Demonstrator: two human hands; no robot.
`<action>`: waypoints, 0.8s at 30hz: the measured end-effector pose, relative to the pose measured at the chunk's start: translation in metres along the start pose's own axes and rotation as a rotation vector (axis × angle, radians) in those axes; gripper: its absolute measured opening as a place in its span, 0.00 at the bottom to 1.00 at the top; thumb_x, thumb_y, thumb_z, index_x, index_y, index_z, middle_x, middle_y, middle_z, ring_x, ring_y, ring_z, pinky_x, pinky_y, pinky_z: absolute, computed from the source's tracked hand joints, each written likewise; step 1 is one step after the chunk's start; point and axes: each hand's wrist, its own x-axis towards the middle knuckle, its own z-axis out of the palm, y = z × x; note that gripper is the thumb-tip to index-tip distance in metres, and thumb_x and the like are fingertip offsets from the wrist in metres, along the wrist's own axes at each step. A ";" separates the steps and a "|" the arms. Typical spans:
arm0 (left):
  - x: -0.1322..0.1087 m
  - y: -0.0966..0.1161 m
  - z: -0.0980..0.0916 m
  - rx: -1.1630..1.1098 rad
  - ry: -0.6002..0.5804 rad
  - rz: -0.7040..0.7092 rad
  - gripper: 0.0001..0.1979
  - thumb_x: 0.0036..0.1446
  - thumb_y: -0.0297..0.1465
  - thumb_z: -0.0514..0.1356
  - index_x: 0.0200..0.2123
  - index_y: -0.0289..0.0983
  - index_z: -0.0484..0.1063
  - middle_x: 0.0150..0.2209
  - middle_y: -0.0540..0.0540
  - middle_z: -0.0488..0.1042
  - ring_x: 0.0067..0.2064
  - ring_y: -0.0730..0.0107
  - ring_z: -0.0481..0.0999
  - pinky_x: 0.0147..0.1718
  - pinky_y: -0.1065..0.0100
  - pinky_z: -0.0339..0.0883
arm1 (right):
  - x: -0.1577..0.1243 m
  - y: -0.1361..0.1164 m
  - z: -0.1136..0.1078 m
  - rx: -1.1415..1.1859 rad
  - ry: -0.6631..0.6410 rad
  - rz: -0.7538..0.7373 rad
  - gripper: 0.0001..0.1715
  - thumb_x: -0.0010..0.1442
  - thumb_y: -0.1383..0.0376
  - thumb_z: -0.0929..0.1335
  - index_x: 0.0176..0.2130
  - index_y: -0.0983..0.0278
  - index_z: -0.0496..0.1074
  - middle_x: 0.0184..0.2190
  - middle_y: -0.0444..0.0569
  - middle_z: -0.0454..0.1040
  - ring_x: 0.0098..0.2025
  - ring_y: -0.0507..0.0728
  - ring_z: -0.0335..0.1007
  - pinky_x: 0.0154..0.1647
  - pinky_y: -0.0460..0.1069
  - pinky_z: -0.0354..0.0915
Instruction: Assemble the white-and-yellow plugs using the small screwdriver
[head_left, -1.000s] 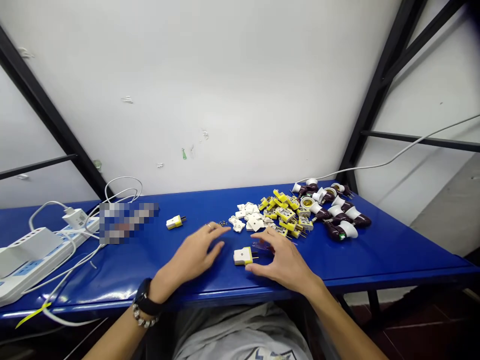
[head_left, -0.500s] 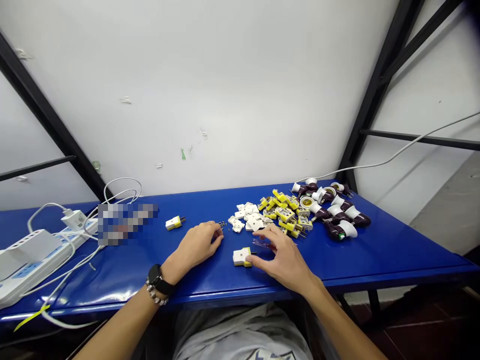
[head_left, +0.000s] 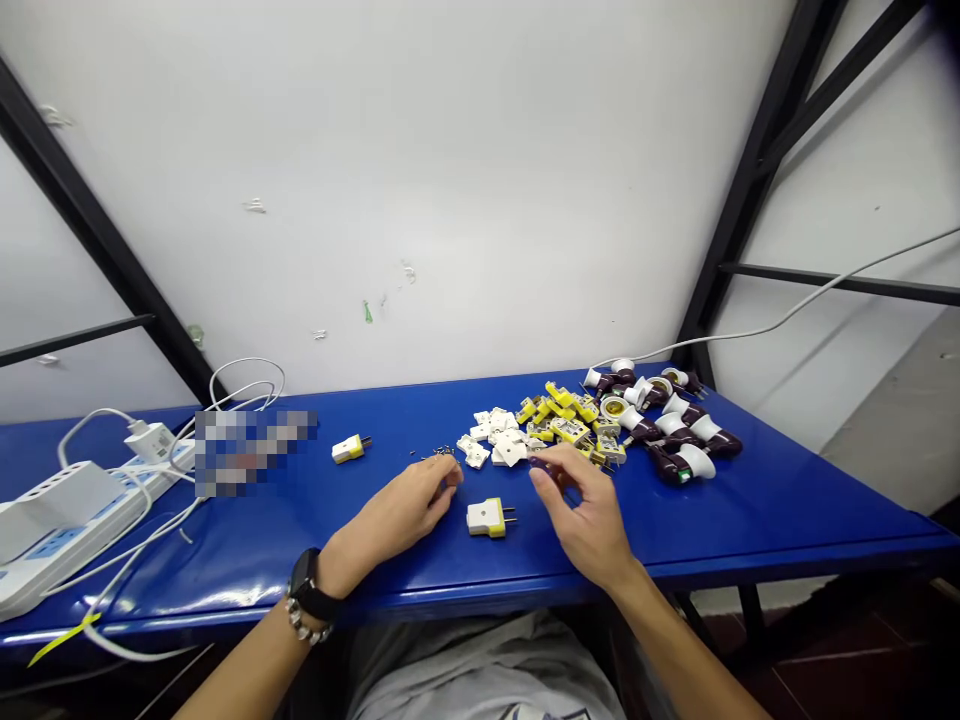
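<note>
My left hand rests on the blue table with its fingers curled, right beside a small scatter of screws. Whether a screw is between the fingertips is hidden. My right hand is closed around what looks like a screwdriver with a see-through purple handle, mostly covered by the fingers. Between the hands lies a white and yellow two-pin plug, its pins pointing right, touched by neither hand. A similar plug lies farther left.
Beyond the hands are a pile of white plug covers and several yellow plug halves. Dark purple and white lamp holders lie at the right. A power strip with white cables occupies the left end. A white wall stands behind.
My right hand has let go of the near plug and moved right, the purple-handled tool still in it. My left hand has shifted slightly right, fingers still curled by the screws.
</note>
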 end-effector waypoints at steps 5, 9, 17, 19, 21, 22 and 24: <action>-0.001 0.018 -0.003 -0.416 0.144 0.028 0.11 0.65 0.33 0.57 0.44 0.39 0.79 0.39 0.44 0.77 0.37 0.68 0.74 0.34 0.71 0.69 | -0.003 -0.003 0.000 0.185 0.252 -0.051 0.07 0.63 0.63 0.71 0.42 0.60 0.77 0.34 0.49 0.82 0.34 0.57 0.78 0.35 0.51 0.73; 0.001 0.037 0.008 -0.801 0.329 -0.101 0.10 0.56 0.37 0.67 0.33 0.35 0.81 0.32 0.44 0.78 0.34 0.68 0.75 0.30 0.72 0.69 | -0.002 -0.019 0.001 0.535 0.367 0.060 0.06 0.65 0.61 0.70 0.41 0.60 0.70 0.35 0.50 0.83 0.22 0.54 0.76 0.19 0.47 0.70; 0.005 0.061 0.027 -1.488 0.476 -0.409 0.20 0.42 0.41 0.76 0.35 0.34 0.82 0.30 0.46 0.76 0.30 0.74 0.73 0.24 0.77 0.69 | -0.005 -0.026 0.005 0.684 0.329 0.138 0.08 0.67 0.59 0.68 0.42 0.60 0.66 0.36 0.50 0.82 0.30 0.57 0.81 0.24 0.47 0.75; 0.006 0.063 0.027 -1.551 0.480 -0.439 0.21 0.40 0.40 0.77 0.35 0.33 0.82 0.30 0.47 0.75 0.30 0.76 0.72 0.23 0.78 0.69 | -0.005 -0.023 0.005 0.678 0.334 0.141 0.08 0.67 0.59 0.68 0.42 0.60 0.66 0.36 0.50 0.82 0.30 0.57 0.81 0.24 0.47 0.75; 0.006 0.063 0.026 -1.572 0.478 -0.450 0.21 0.39 0.40 0.77 0.34 0.33 0.82 0.30 0.47 0.75 0.30 0.76 0.72 0.23 0.78 0.69 | -0.004 -0.022 0.005 0.667 0.337 0.154 0.09 0.67 0.59 0.69 0.42 0.60 0.66 0.36 0.50 0.82 0.30 0.57 0.81 0.23 0.48 0.75; 0.006 0.063 0.026 -1.570 0.479 -0.451 0.20 0.39 0.39 0.77 0.34 0.33 0.82 0.30 0.47 0.75 0.30 0.76 0.73 0.23 0.78 0.69 | -0.004 -0.021 0.005 0.662 0.337 0.159 0.09 0.66 0.58 0.69 0.42 0.60 0.66 0.36 0.51 0.82 0.29 0.58 0.81 0.23 0.48 0.75; 0.006 0.062 0.027 -1.547 0.490 -0.446 0.20 0.40 0.39 0.77 0.34 0.33 0.82 0.31 0.46 0.75 0.30 0.76 0.73 0.23 0.78 0.70 | -0.003 -0.021 0.006 0.653 0.331 0.164 0.10 0.66 0.58 0.69 0.42 0.59 0.66 0.36 0.51 0.82 0.29 0.58 0.81 0.22 0.48 0.74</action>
